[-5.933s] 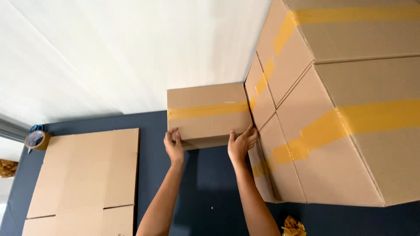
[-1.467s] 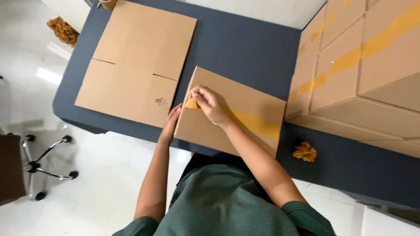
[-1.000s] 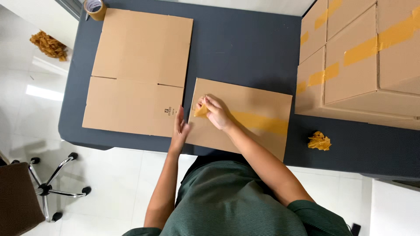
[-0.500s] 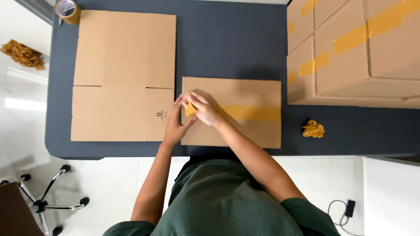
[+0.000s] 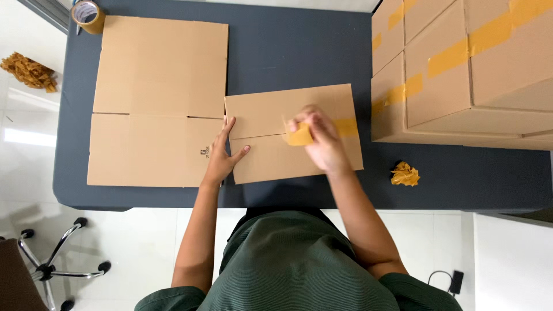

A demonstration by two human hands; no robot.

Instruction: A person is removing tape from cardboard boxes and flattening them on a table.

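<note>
Left hand [image 5: 222,158], spread flat, pins sealed box [image 5: 271,147] on worktop [image 5: 299,52]; right hand [image 5: 322,141], at 3 o'clock, pinches yellow tape strip [image 5: 299,136].

Matt brown cardboard box [image 5: 271,124] bears glossy yellow plastic tape [image 5: 300,136], on a smooth matt table [image 5: 299,52].
</note>
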